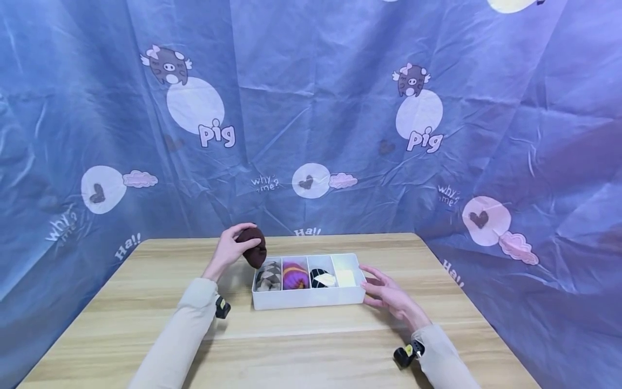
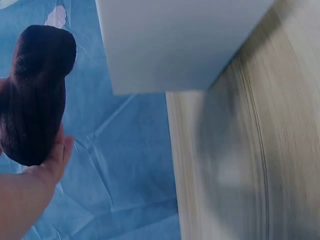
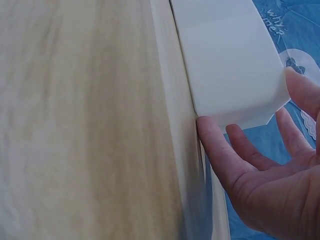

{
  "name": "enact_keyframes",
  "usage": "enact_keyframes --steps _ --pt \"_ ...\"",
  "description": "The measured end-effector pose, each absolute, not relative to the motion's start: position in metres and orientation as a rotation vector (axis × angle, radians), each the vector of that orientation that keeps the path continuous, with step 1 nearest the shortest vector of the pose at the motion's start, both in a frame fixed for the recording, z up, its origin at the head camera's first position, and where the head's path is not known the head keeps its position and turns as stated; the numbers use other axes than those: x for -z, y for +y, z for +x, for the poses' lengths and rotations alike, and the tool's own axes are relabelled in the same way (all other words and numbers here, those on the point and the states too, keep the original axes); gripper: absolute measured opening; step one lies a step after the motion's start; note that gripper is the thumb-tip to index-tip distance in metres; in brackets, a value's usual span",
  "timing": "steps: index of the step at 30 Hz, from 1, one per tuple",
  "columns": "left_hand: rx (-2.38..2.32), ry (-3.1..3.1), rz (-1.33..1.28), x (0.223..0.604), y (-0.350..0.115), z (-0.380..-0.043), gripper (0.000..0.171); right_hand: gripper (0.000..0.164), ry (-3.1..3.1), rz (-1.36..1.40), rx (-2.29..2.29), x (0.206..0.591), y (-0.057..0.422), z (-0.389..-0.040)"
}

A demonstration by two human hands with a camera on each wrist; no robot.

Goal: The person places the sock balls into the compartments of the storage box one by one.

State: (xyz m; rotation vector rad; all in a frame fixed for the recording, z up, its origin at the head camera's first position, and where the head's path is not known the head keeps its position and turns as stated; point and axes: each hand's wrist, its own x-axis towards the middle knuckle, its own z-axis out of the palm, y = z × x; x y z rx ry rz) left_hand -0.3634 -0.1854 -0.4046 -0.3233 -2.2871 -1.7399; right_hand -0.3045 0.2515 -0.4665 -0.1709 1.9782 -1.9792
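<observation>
A rolled-up dark brown sock (image 1: pixel 252 248) is held by my left hand (image 1: pixel 232 249), thumb and fingers round it, above the left end of a white divided box (image 1: pixel 311 297). In the left wrist view the sock (image 2: pixel 36 95) looks folded into a thick bundle, beside the box's plain white wall (image 2: pixel 170 45). My right hand (image 1: pixel 386 293) is at the box's right end, its spread fingers touching the end wall. In the box lie a grey checked sock roll (image 1: pixel 269 276), a purple and orange one (image 1: pixel 295 276) and a black and white one (image 1: pixel 320 278). The rightmost compartment (image 1: pixel 345 276) holds nothing.
The box stands on a light wooden table (image 1: pixel 291 351), toward its back. Behind and beside the table hangs a blue curtain (image 1: pixel 311 119) printed with pigs and words. Small black cameras are strapped at the left wrist (image 1: pixel 222 307) and right wrist (image 1: pixel 404 357).
</observation>
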Motion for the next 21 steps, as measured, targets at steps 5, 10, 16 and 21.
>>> enact_keyframes --steps 5,10,16,21 --pt "1.823 -2.270 -0.368 0.403 -0.165 -0.361 0.048 0.071 1.969 -0.196 1.985 0.469 0.254 -0.305" --pt "1.812 -2.274 -0.446 0.405 -0.141 -0.360 0.052 0.072 1.972 -0.214 1.969 0.469 0.254 -0.305" --pt "1.699 -2.306 -0.497 0.411 -0.111 -0.359 0.056 0.070 1.961 -0.223 1.973 0.468 0.253 -0.304" --pt "1.692 -2.316 -0.497 0.414 -0.085 -0.358 0.059 0.069 1.969 -0.214 1.983 0.468 0.253 -0.304"
